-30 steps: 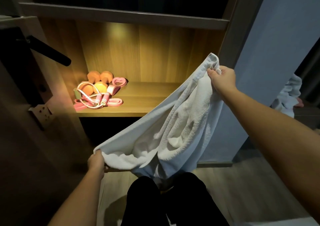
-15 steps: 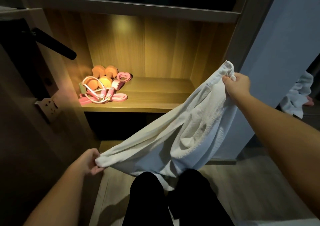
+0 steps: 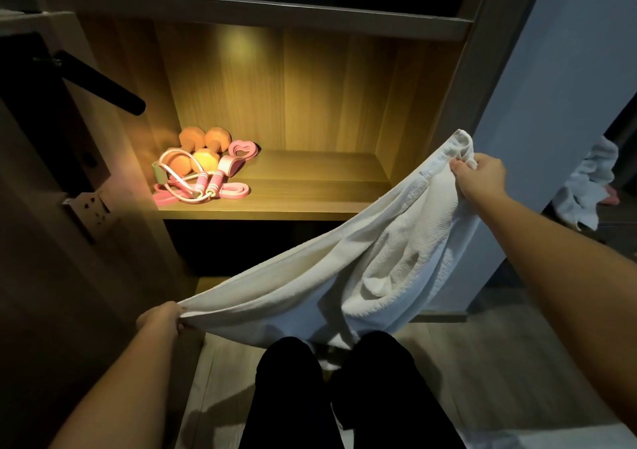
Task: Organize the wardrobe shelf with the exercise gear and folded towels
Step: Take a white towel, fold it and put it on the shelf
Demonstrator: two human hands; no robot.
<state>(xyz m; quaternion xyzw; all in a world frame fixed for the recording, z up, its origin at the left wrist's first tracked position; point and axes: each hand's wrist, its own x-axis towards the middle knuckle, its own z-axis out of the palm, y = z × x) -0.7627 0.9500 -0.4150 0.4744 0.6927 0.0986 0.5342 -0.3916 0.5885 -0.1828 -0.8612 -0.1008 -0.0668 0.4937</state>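
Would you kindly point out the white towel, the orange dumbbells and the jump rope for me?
white towel (image 3: 396,252): head view, on the sagging middle of the cloth.
orange dumbbells (image 3: 218,138): head view, on the rear right dumbbell's head.
jump rope (image 3: 218,178): head view, on its right pink handle.

head-worn view, angled down, near shelf (image 3: 293,204)

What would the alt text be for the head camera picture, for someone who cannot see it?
A person holds a white towel stretched between both hands, the left hand low and the right hand higher, before a lit wooden wardrobe shelf. Orange dumbbells and a pink skipping rope lie at the shelf's left end.
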